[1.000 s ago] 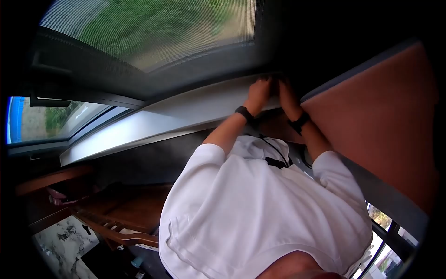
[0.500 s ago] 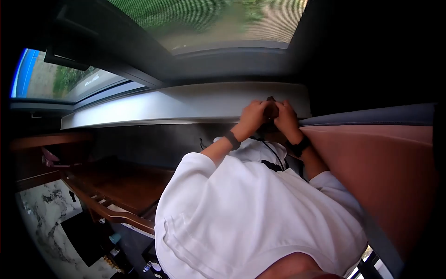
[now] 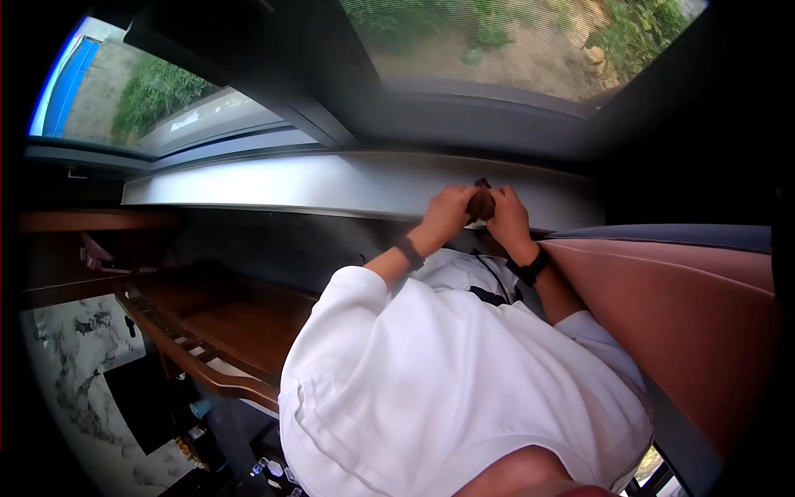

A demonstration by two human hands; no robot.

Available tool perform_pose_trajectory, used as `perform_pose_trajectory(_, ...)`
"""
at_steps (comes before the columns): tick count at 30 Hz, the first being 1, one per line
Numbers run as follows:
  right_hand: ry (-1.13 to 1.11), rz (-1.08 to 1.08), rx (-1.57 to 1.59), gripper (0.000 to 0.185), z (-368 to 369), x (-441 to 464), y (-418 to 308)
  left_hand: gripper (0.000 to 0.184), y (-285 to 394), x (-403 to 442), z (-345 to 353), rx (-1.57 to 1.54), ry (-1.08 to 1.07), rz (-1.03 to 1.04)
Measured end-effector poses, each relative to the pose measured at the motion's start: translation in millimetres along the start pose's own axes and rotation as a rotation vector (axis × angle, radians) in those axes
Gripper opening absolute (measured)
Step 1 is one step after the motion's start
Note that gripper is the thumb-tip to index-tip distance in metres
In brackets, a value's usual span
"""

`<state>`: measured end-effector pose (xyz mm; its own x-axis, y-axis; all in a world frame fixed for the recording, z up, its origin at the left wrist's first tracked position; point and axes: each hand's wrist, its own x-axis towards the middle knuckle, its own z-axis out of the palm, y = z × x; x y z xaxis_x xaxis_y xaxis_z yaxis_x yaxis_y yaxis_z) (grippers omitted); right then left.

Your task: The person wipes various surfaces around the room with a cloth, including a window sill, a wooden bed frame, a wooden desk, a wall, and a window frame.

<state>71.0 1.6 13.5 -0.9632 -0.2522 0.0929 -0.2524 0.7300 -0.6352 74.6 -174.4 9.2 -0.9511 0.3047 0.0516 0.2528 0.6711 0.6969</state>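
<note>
Both of my hands meet in front of my chest, over the near edge of the pale window sill [image 3: 323,178]. My left hand [image 3: 448,211] has its fingers closed on a small dark brown object [image 3: 481,204]. From the other side, my right hand [image 3: 508,214] grips the same brown piece. It has a narrow upper tip and a wider lower part; its exact kind is not clear. Each wrist wears a dark band. Below the hands, a thin black cord [image 3: 494,277] hangs by the white shirt.
A screened window [image 3: 513,50] lies beyond the sill, with another window pane [image 3: 157,99] at left. A pink padded panel [image 3: 662,306] stands close to my right arm. On the left are a brown wooden desk [image 3: 232,319] and a marbled surface [image 3: 79,348].
The view has tilted and shifted, so the windows appear farther right. Both hands still hold the brown object, which sits slightly differently between the fingers.
</note>
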Motion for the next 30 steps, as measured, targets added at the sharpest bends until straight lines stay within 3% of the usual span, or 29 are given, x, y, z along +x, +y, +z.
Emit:
perform_pose_trajectory(5,-0.018,0.030,-0.071,0.035,56.5,23.6,-59.8,0.041,-50.9,-25.0,-68.2,0.048,-0.019,-0.021)
perform_pose_trajectory(15,-0.018,0.019,-0.093,0.042,178.9,65.9,-192.8,0.038,-197.6,-79.4,-182.2,0.104,-0.012,0.081)
perform_pose_trajectory(19,-0.019,0.028,-0.060,0.043,231.3,76.6,-243.0,0.040,-263.3,-97.1,-210.5,0.107,-0.133,0.006)
perform_pose_trajectory(22,-0.003,0.017,-0.013,0.043,256.4,82.8,-277.8,0.017,-304.9,-113.6,-225.2,0.146,0.001,0.144)
perform_pose_trajectory(25,-0.010,-0.002,0.035,0.045,275.8,88.7,-298.3,0.010,-332.2,-126.8,-240.1,0.126,0.093,0.256)
perform_pose_trajectory(27,-0.034,-0.004,0.072,0.046,280.1,93.3,-311.5,0.021,-337.8,-133.1,-253.7,0.080,0.063,0.225)
perform_pose_trajectory(30,-0.023,-0.032,0.142,0.050,276.9,107.9,-336.2,0.052,-333.0,-136.1,-288.7,0.001,0.055,0.153)
